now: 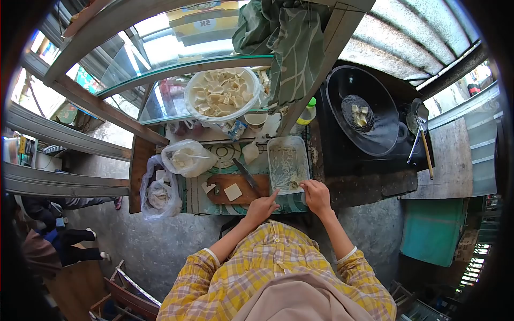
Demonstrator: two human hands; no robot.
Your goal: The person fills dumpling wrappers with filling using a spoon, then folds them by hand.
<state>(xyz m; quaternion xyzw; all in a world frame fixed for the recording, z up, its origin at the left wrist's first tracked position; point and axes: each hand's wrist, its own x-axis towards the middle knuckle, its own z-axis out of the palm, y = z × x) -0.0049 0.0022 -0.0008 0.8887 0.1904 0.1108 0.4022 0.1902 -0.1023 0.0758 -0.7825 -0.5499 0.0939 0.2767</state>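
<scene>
A clear rectangular plastic container (273, 155) stands on the worktop with a pale, wet-looking filling and darker bits near its front edge. My left hand (261, 209) is at its front left corner, index finger stretched toward the rim and thumb apart. Over the front right corner is my right hand (317, 196), fingertips pinched together; whatever they hold is too small to make out. Left of the container, a wooden cutting board (247, 197) bears a knife (245, 177), a pale square wrapper-like sheet (233, 192) and smaller pale pieces (208, 187).
To the right, a large black wok (383, 131) on the stove holds frying pale pieces (360, 115); utensils (420, 128) lie beside it. Plastic bags (187, 159) sit left. A white basin (188, 101) of folded pieces stands behind glass. Another person (67, 243) is at far left.
</scene>
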